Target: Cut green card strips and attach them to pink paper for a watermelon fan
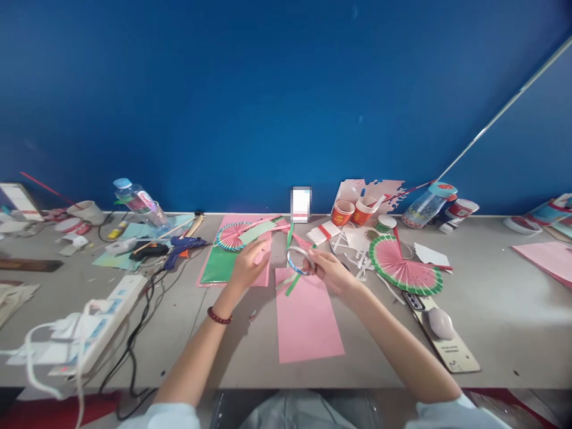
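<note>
While a blue wall is standing behind a grey desk, a pink sheet is lying on that desk, and an open watermelon-patterned fan is resting farther right. The left hand, near the sheet, is bending its fingers toward the thumb; whether it is pinching anything, one cannot tell. The right hand is pinching the side of a pale ring-shaped roll above the sheet's far end. A red beaded bracelet is circling the left wrist.
</note>
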The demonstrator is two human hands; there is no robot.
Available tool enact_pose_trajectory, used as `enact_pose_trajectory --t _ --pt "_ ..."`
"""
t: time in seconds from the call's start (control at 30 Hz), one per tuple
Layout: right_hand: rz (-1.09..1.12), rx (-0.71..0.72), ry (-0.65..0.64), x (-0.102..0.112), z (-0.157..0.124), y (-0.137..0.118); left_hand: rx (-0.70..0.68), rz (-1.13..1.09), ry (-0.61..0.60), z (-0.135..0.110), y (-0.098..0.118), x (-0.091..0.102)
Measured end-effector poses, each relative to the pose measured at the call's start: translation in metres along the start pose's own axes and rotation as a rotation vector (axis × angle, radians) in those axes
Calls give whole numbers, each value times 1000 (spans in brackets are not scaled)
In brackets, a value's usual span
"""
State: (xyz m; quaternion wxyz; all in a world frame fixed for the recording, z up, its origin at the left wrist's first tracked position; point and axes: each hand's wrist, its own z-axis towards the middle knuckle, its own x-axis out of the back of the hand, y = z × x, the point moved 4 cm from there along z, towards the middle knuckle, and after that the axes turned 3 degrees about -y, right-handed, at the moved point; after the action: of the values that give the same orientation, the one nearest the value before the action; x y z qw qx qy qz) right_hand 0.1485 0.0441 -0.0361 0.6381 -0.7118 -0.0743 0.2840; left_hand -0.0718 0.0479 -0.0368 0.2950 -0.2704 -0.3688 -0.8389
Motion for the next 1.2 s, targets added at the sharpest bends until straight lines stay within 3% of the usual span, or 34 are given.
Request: enact_pose_trajectory --t 0.07,0.17,0.3,0.57,0.73,0.93,1.2 --pt "107 -21 -49 -10 -17 6 -82 -34 -67 -1 32 -1" --pt "153 -16 -112 -20 -37 9 -163 -68 -54 -3 72 3" --pt "-3 51 -89 -19 -46 12 -229 -142 -71 -8 98 0" --pt "-87 121 -117 -14 -41 30 -269 -29 79 -20 93 -18" --pt "-126 154 -120 -12 -39 39 -316 -22 98 -27 90 -25" --pt "-235 211 -37 -5 -39 49 -415 62 120 -37 92 -37" --pt "-332 227 0 -3 -40 58 -390 13 106 -37 92 -38"
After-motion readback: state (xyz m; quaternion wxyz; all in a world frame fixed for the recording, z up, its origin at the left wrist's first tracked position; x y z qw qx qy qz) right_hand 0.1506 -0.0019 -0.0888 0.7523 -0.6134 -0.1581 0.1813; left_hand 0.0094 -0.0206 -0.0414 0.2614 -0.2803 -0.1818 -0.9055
